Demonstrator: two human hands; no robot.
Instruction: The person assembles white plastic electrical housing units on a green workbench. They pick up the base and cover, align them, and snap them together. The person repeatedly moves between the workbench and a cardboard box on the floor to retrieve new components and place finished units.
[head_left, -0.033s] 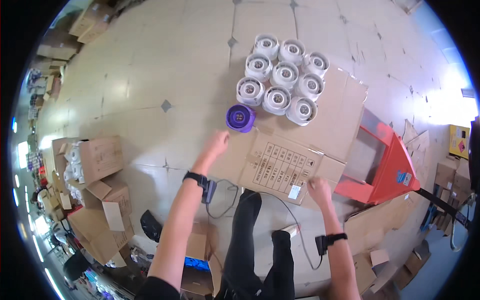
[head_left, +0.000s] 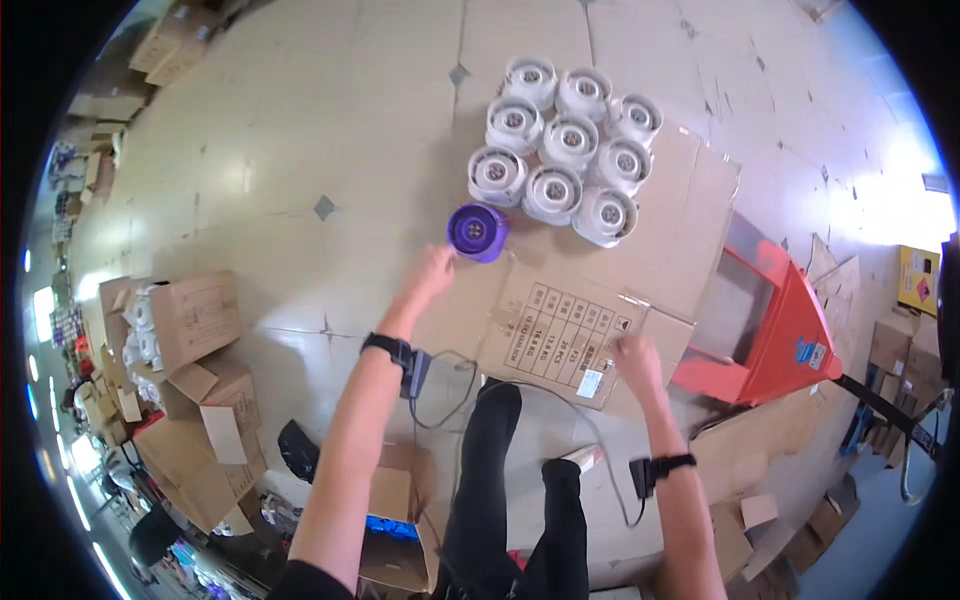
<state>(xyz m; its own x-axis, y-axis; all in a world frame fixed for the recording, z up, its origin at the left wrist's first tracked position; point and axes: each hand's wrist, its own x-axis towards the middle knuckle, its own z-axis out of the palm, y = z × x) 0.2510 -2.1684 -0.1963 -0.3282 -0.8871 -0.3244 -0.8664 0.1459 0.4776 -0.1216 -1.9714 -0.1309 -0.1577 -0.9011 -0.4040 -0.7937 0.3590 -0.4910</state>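
A purple round-topped appliance base (head_left: 477, 232) with a dark ring and a small central connector stands at the near left corner of a group of similar white bases (head_left: 553, 193). Just below it is my left hand (head_left: 430, 272), fingers curled in and apparently holding nothing; its fingertips come close to the purple base, and whether they touch I cannot tell. Over the near right part of a flattened cardboard sheet (head_left: 680, 215) is my right hand (head_left: 637, 362), loosely closed, with its fingertips partly hidden beneath it. Both wrists wear black bands with cables.
A red pallet jack (head_left: 790, 335) stands right of the cardboard. Open cartons with white items (head_left: 200, 320) are on the left. Near my legs sits a box with blue contents (head_left: 395, 528). A cable (head_left: 570, 400) loops across in front of me.
My right hand has shifted slightly farther over the cardboard. My left hand has moved slightly forward, staying near the purple base. The bases keep their arrangement.
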